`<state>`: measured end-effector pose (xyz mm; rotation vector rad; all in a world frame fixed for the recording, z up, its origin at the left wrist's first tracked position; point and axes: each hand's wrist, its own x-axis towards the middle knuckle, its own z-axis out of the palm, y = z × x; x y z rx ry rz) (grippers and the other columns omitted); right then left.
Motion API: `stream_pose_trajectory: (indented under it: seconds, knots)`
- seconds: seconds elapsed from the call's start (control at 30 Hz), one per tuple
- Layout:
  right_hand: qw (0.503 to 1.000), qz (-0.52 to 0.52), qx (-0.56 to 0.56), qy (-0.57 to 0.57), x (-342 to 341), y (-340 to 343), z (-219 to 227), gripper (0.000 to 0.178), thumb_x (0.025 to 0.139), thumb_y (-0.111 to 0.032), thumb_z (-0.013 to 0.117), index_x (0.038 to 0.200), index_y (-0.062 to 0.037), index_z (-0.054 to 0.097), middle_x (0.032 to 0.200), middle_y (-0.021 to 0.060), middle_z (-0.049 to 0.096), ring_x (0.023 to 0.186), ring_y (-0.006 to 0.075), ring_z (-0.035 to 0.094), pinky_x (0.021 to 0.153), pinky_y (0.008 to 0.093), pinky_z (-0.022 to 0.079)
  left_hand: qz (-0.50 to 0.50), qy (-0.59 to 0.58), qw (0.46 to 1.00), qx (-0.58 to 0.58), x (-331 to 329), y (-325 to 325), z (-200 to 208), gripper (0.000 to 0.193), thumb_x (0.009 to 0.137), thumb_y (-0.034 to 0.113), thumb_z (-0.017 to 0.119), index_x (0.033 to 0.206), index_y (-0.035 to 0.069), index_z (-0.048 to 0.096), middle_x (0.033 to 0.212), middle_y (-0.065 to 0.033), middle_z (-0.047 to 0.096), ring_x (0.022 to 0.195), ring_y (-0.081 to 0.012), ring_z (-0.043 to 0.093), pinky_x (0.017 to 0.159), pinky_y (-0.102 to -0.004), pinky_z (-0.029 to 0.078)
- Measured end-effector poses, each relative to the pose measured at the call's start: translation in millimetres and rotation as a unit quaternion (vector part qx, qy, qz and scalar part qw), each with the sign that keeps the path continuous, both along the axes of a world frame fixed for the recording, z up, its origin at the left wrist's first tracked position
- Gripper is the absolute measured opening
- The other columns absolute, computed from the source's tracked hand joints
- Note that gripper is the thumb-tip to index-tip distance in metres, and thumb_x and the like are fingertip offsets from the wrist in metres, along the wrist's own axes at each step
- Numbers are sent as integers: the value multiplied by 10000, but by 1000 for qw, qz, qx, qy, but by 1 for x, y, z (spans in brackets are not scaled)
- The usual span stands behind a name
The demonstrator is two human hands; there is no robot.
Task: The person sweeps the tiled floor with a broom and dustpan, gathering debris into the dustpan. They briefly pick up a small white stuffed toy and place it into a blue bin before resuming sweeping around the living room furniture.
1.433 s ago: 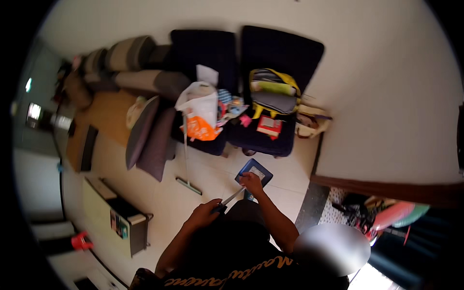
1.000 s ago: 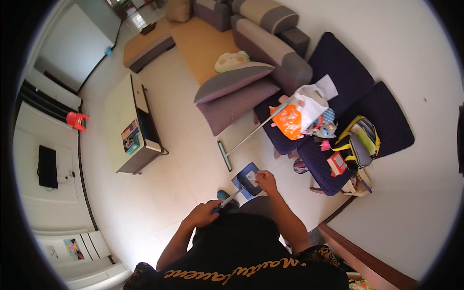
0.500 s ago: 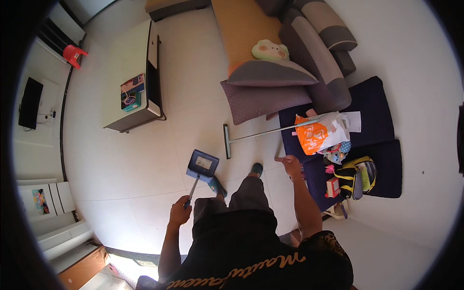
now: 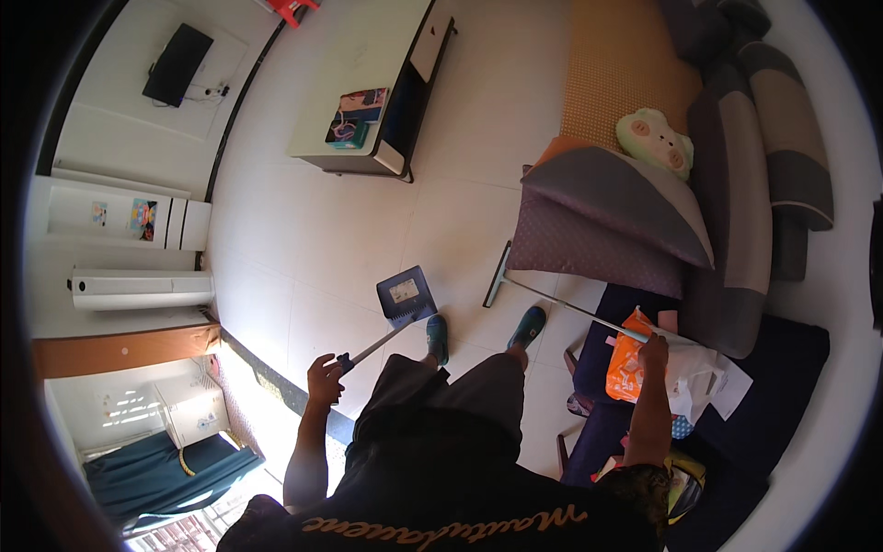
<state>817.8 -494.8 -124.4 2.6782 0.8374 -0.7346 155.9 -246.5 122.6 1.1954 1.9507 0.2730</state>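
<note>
I am standing in a home's living room. Padded sofa (image 4: 736,184) is lining one wall; plush animal-face pillow (image 4: 655,143) is sitting near its backrest. Across the tiled floor (image 4: 349,239), flat screen (image 4: 178,64) is hanging on the facing wall. Low table (image 4: 368,55) is standing between. Person is wearing slippers (image 4: 437,339).

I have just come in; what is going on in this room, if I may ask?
A standing person holds a blue dustpan by its handle in the left hand. The right hand is at the upper end of the handle of a floor squeegee; its grip is hard to make out. The squeegee's head is close to the grey cushions, and an orange and white plastic bag lies by the right hand.
</note>
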Motion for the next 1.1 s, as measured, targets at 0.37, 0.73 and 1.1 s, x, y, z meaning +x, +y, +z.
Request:
stream_pose_trajectory:
  seconds: [0.37, 0.73, 1.1]
  knots:
    - [970, 186, -158, 24, 53, -13, -28, 312, 823, -337, 652, 1050, -124, 629, 1101, 116, 616, 1027, 291, 612, 846, 412, 502, 134, -19, 991, 8, 74, -43, 5, 387, 810, 79, 619, 1177, -12, 539, 999, -154, 673, 460, -146, 564, 374, -256, 434]
    - [937, 227, 32, 264, -49, 73, 76, 348, 867, -362, 559, 895, -17, 594, 846, 221, 661, 839, 382, 652, 732, 484, 518, 204, -26, 978, 20, 94, -27, 9, 371, 816, 85, 615, 1169, -1, 545, 942, -163, 673, 462, -157, 560, 368, -269, 430]
    - [862, -67, 188, 467, -215, 179, 70, 345, 904, -356, 544, 754, -46, 556, 624, 36, 548, 518, 124, 521, 482, 300, 402, 263, -69, 959, 78, 44, 16, -8, 363, 818, 77, 576, 1158, -39, 528, 996, -188, 658, 468, -160, 565, 389, -268, 445]
